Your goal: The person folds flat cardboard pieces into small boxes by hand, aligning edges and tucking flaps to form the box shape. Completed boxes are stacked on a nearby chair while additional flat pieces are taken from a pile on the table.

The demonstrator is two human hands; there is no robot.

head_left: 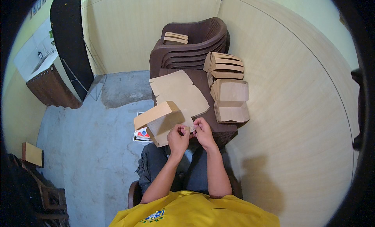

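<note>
A partly folded brown cardboard box [154, 117] rests across my lap and the near edge of the brown table, one long side panel standing up. My left hand [178, 138] is closed at the box's right-hand corner, fingertips pinched on its edge. Right beside it, my right hand [204, 134] pinches a small flap at the same corner. The fingertips of both hands nearly touch, and they partly hide the flap. Just beyond the box, flat unfolded cardboard blanks [180, 90] lie on the table [202, 79].
Folded boxes [231, 100] are stacked at the table's right side, with more [224, 66] behind them. Stacked brown plastic chairs [191, 47] stand at the back, holding several box pieces [175, 37]. A white crate [141, 134] sits on the floor at left. The wall [285, 90] is close on the right.
</note>
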